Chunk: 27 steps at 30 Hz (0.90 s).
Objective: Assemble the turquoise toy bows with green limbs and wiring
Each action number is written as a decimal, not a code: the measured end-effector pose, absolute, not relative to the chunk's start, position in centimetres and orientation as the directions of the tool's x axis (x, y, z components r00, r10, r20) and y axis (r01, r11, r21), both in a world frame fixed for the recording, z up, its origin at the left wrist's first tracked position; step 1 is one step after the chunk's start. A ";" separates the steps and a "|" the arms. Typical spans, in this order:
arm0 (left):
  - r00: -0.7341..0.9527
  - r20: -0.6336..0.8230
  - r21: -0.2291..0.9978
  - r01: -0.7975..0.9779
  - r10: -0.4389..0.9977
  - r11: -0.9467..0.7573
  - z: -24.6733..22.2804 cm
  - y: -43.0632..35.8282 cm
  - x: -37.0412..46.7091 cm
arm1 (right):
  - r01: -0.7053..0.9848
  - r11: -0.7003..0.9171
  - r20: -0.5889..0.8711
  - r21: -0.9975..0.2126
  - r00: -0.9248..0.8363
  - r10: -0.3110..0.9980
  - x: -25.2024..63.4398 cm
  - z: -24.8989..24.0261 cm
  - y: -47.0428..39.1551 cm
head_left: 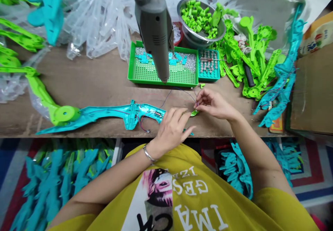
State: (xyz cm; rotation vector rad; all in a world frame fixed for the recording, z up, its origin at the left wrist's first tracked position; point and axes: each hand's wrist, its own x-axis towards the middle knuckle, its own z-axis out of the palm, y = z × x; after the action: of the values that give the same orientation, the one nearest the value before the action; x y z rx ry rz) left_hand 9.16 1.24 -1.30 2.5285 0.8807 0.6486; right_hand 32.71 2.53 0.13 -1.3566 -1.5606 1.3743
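Observation:
A long turquoise plastic toy shell half (109,114), inner side up, lies along the table's front edge with thin wires inside it. My left hand (173,128) lies across its right end, fingers over the far side and thumb towards the near side, covering most of that end. With fingertips and thumb pinched, my right hand (214,104) holds a thin dark wire (182,89) that loops over from the shell. Just below those fingertips is a small green part (194,113), partly hidden by my hands. A green arm with a round disc (65,114) joins the shell's left end.
A grey electric screwdriver (156,33) hangs over a green tray (163,82) of screws and turquoise pieces. Behind stand a metal bowl (223,31) of green parts and a teal tray (217,75). Green parts (256,57) pile up right, beside a cardboard box (312,95).

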 end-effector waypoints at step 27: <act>0.852 0.173 0.345 0.417 0.493 -0.841 -3.1 1.7 8.9 | 0.547 0.014 -0.252 -0.837 -0.407 0.878 32.0 0.0 3.9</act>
State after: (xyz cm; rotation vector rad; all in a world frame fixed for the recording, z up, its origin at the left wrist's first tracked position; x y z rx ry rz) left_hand 8.93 1.74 -3.11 2.7328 0.6879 0.3695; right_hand 32.01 3.87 0.01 -1.4628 -1.9580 1.3507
